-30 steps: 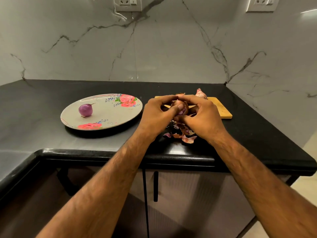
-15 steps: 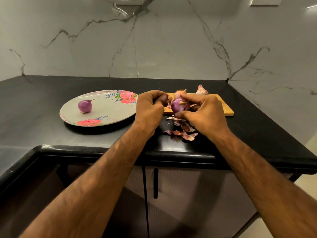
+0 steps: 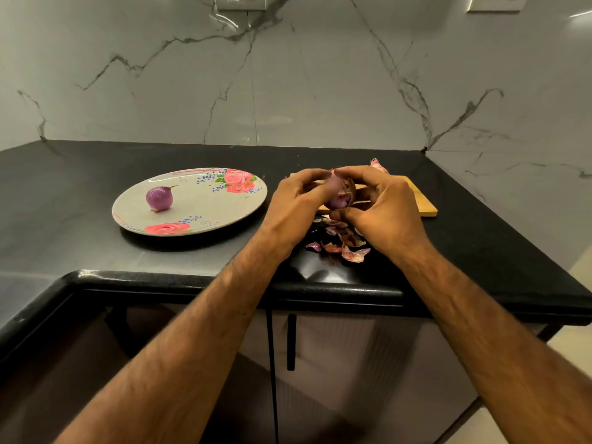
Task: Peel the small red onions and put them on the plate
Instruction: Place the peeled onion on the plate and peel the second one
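Peeling: you had both hands on one small red onion (image 3: 337, 200), held just above the worktop (image 3: 80, 251) in front of the wooden cutting board (image 3: 423, 205).
Left hand: your left hand (image 3: 294, 203) had its fingers curled round the onion's left side, with the thumb lying across the near face.
Right hand: your right hand (image 3: 384, 209) gripped it from the right, fingers arched over the top and thumb tucked underneath.
Onion in hand: purple flesh showed between your hands, and a flap of reddish-brown skin stood loose on its right side.
Plate: the flowered plate (image 3: 205, 216) sat on the worktop to your left, near the board's left end.
Done so far: one shiny peeled onion (image 3: 159, 198) lay on the plate's left half, with its thin stalk pointing right.
Mess: a loose pile of skins (image 3: 349, 248) lay on the worktop right under your right hand, between the board and the front edge.
Behind the board: a pinkish piece (image 3: 379, 165) poked up past the far edge. Onion or just skin, honestly couldn't tell.
Background: marble wall (image 3: 320, 91) at the back, and a dark cupboard handle (image 3: 291, 341) below the worktop.
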